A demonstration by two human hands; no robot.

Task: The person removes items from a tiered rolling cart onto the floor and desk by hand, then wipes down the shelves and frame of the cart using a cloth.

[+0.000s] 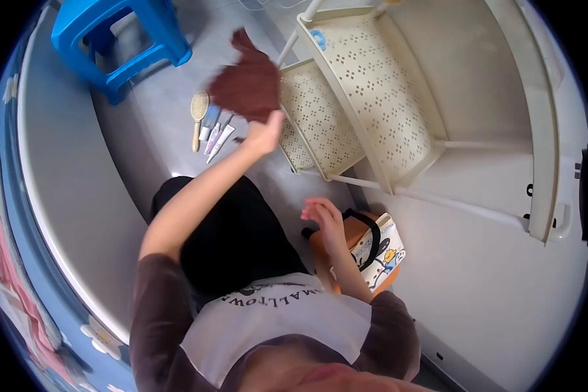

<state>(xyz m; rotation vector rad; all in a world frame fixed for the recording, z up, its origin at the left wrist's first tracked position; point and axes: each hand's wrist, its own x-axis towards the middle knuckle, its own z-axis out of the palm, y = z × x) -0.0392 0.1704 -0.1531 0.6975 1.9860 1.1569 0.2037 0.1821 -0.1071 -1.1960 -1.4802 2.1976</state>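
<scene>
My left hand [266, 135] is closed on a brown cloth [248, 85], gripping its lower edge beside the shelf rack. The cloth is blurred by motion and flares up and to the left. Nothing shows in my right hand [325, 214], which hovers over a bag with its fingers loosely bent and a little apart. That bag [387, 245] has a white cartoon print, orange-brown sides and a black handle. On the floor left of my left hand lie a hairbrush [199, 108] and several small tubes [221, 142].
A cream shelf rack [372, 85] with perforated tiers stands at the upper right, a small blue item [318, 39] on its top tier. A blue plastic stool [150, 39] is at the upper left. The bed's edge [52, 261], with bedding, runs along the left.
</scene>
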